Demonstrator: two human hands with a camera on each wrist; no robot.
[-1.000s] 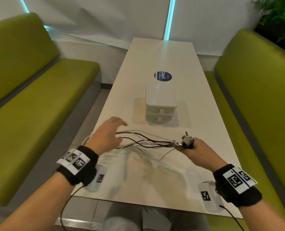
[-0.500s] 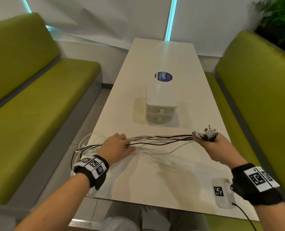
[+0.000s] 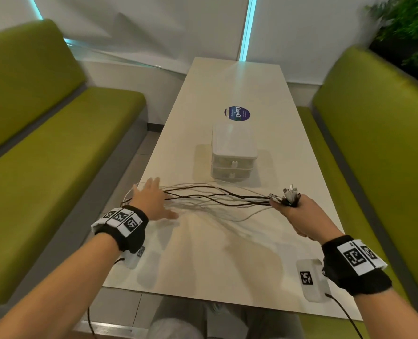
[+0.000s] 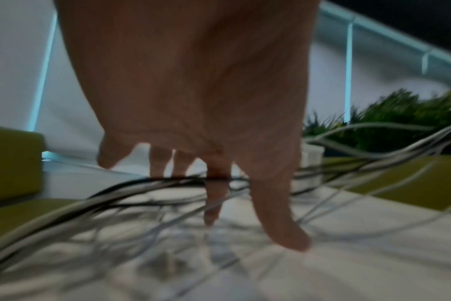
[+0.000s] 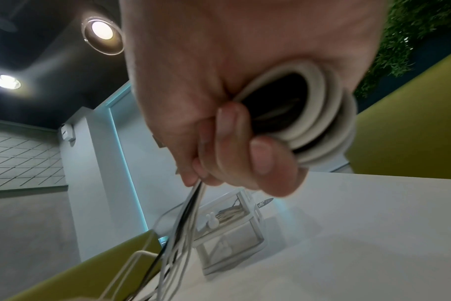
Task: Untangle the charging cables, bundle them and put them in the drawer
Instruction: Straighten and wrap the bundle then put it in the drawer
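Observation:
Several white and dark charging cables (image 3: 215,199) stretch across the near part of the white table (image 3: 227,265). My right hand (image 3: 293,206) grips their plug ends in a bunch, with white loops of cable (image 5: 322,114) wound in its fist. My left hand (image 3: 151,201) is spread with straight fingers over the strands at the table's left edge; in the left wrist view its fingers (image 4: 214,195) reach down among the blurred cables (image 4: 142,193). A small white two-drawer box (image 3: 232,155) stands mid-table beyond the cables, both drawers closed.
Green benches (image 3: 56,155) flank the table on both sides. A round blue sticker (image 3: 236,113) lies behind the drawer box. Some cable loops hang off the table's left edge (image 3: 129,194). A plant (image 3: 408,33) stands at the back right.
My right hand has carried the plug ends further right, drawing the cables out straighter. My left hand has slid left along the strands and opened from a loose curl to spread fingers.

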